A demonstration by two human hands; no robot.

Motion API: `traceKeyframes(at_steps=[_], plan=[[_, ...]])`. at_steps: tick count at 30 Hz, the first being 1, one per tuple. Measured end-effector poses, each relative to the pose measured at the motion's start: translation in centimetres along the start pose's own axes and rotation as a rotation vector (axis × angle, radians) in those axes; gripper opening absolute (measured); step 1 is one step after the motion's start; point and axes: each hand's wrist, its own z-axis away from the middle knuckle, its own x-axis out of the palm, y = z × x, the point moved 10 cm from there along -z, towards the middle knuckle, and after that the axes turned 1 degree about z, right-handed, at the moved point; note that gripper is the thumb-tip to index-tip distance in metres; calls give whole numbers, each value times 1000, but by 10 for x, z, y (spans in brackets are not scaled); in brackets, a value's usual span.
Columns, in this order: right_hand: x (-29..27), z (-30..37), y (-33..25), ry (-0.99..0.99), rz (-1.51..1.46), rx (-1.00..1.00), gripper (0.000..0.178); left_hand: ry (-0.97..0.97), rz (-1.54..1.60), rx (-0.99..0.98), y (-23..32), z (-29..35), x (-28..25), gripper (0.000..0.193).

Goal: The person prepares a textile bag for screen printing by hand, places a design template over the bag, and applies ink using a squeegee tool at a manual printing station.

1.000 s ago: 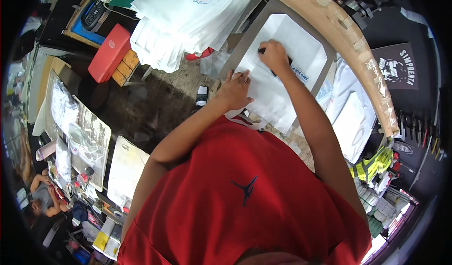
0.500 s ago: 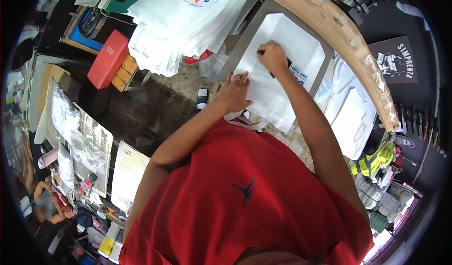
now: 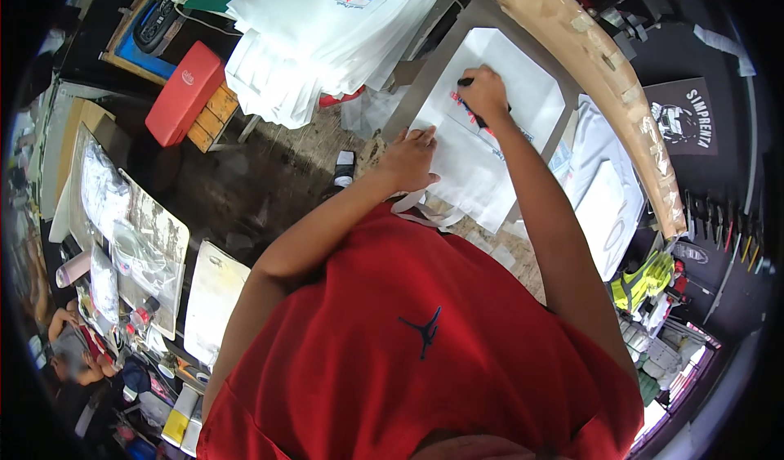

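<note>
A white fabric bag (image 3: 478,178) lies flat on a grey board (image 3: 445,51), its pale strap handles (image 3: 429,215) close to my body. My right hand (image 3: 485,96) is closed round a black hand tool (image 3: 466,82), mostly hidden under the fingers, and rests over the bag's upper half. Beside and below that hand shows part of a red and blue print (image 3: 488,133). My left hand (image 3: 411,163) lies with fingers spread on the bag's left edge, holding nothing.
A thick stack of white printed bags (image 3: 310,51) stands at the upper left. Left of it is a red box (image 3: 186,92) on a wooden stool. A long cardboard roll (image 3: 608,68) curves along the right, past more white fabric (image 3: 600,190). Another person (image 3: 77,346) is at the far left.
My right hand has moved slightly up and right with the black tool, and red and blue print now shows left of it and below it. My left hand has stayed in place.
</note>
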Motion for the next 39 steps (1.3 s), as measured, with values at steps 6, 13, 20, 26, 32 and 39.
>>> traceKeyframes(at_steps=[6,13,20,26,32,39], plan=[[6,9,1,99,103,11,24,4,4,14,-3,2,0,80],[19,65,-25,148,50,-110,26,29,-20,19,-4,4,2,80],[25,75,-21,108,78,-13,27,-2,-48,31,1,0,3,81],[13,53,-18,263,67,29,24,-41,-99,38,3,-6,9,82],[-16,120,58,520,-100,52,25,-53,-44,59,10,-8,-5,74],[-35,135,104,483,0,139,17,-108,35,65,3,-3,2,72]])
